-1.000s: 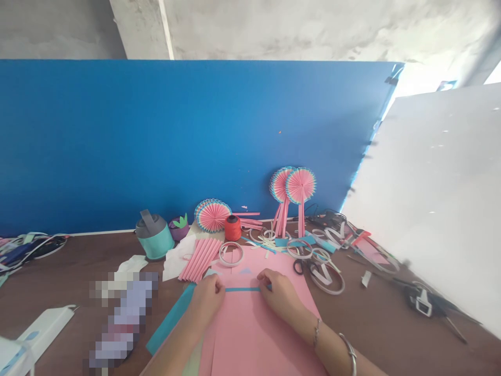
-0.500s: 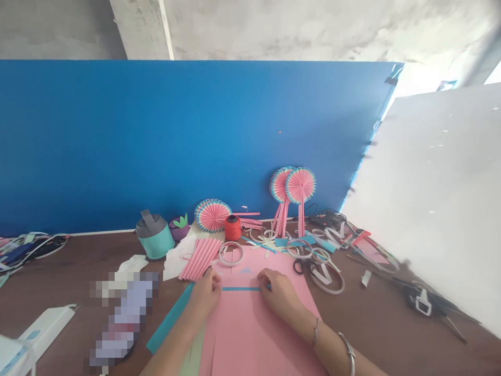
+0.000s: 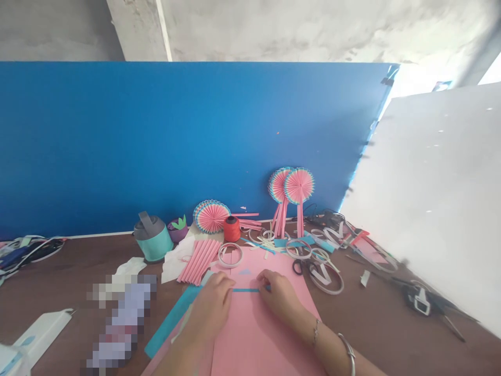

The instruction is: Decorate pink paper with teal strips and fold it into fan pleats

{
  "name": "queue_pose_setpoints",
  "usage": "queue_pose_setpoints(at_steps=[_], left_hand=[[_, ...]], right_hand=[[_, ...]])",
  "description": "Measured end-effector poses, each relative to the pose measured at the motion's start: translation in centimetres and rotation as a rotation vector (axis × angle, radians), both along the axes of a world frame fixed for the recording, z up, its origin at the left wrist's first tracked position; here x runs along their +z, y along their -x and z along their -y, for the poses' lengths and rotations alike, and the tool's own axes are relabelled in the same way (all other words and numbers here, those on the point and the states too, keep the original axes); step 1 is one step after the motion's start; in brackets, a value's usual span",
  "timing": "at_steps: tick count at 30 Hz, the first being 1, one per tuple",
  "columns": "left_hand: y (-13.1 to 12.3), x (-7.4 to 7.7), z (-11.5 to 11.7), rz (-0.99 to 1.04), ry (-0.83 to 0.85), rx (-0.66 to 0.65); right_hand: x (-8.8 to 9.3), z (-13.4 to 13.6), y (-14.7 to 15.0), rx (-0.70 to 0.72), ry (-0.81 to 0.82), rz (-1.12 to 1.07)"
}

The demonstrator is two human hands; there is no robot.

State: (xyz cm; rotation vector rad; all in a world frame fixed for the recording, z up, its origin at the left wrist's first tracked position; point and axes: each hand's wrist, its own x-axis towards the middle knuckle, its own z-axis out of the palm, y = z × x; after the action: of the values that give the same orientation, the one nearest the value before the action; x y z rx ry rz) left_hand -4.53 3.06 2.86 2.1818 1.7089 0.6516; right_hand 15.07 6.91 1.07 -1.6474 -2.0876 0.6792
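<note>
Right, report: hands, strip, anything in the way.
Left hand flat on strip, left end; right hand at its right end. Strip lies across pink sheet. Tape ring beyond, apart.

A plain pink sheet (image 3: pixel 258 334) bears a thin blue strip (image 3: pixel 246 290), and a teal paper band (image 3: pixel 172 321) lies beside it on the dark brown counter (image 3: pixel 58 282). Behind stand pleated pink fans (image 3: pixel 211 216) rimmed in pale blue, a red thread spool (image 3: pixel 231 228) and a teal tub (image 3: pixel 152 243) with a grey lid. The backboard (image 3: pixel 156 141) is solid bright blue and the side panel (image 3: pixel 438 193) white.
</note>
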Motion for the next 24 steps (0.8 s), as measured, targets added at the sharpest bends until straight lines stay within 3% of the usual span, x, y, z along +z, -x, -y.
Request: queue_pose_setpoints(at_steps=[2,4,9,24], left_hand=[[-1.0,0.5,0.8,-0.076,0.047,-0.126],[-1.8,0.8,1.4,-0.168,0.099,-0.147],[-2.4,1.4,1.5,-0.335,0.222,-0.136],[-2.9,1.7,1.7,-0.339,0.309,-0.075]], right_hand=[[0.1,0.0,0.0,0.008,-0.003,-0.004],[0.2,0.0,0.0,0.017,-0.012,-0.005],[0.1,-0.1,0.0,0.019,-0.026,0.019],[-0.3,0.1,0.0,0.042,-0.04,0.112]])
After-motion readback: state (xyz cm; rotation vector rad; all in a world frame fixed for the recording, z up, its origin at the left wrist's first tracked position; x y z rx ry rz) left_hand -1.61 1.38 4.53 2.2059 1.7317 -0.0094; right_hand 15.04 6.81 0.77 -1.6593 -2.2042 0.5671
